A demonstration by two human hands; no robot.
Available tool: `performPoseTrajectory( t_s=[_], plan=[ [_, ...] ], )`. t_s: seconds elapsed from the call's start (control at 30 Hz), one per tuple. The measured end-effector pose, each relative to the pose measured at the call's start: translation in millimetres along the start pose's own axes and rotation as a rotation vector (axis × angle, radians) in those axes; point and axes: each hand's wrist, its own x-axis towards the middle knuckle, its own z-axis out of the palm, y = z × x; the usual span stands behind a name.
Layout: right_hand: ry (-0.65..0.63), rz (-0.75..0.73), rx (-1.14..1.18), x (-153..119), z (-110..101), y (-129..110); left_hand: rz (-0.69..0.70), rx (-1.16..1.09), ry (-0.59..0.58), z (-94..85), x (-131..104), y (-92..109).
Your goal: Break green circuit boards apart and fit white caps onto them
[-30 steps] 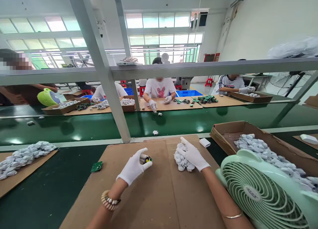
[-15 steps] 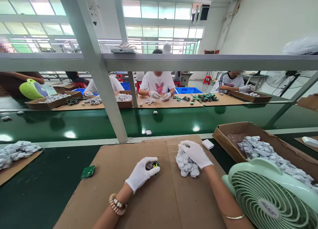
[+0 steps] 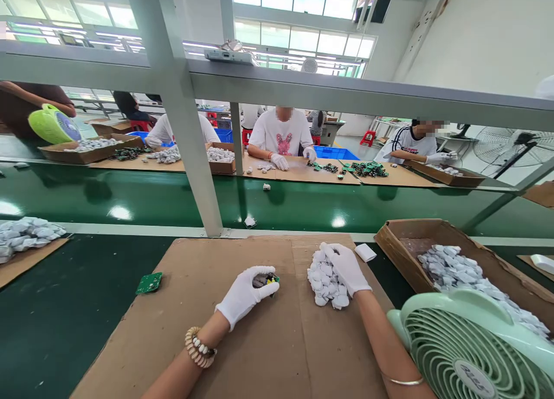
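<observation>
Left hand (image 3: 243, 295) holds an electronic part (image 3: 270, 279); right hand (image 3: 347, 268) touches white pieces (image 3: 322, 282).

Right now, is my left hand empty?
No, your gloved left hand holds a small electronic assembly with green and yellow parts between thumb and fingers.

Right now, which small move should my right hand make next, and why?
Perhaps the right hand should lift one piece from the pile of white pieces: it is at that pile, while the left hand holds a small part with yellow and green on it.
</observation>
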Motion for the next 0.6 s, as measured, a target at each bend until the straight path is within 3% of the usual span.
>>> performPoseTrajectory(
  t_s=[0.33,0.5,0.6],
  plan=[
    [0.134,0.040,0.110,0.1,-0.2,2.7,-0.012,-0.242,0.020,-0.2,2.6,-2.8],
    [0.080,0.024,0.068,-3.4,-0.8,3.2,-0.016,-0.212,0.021,1.1,2.3,-4.5],
    [0.115,0.007,0.052,-4.4,1.0,2.5,-0.016,-0.204,0.030,1.3,2.1,-4.4]
  ],
)
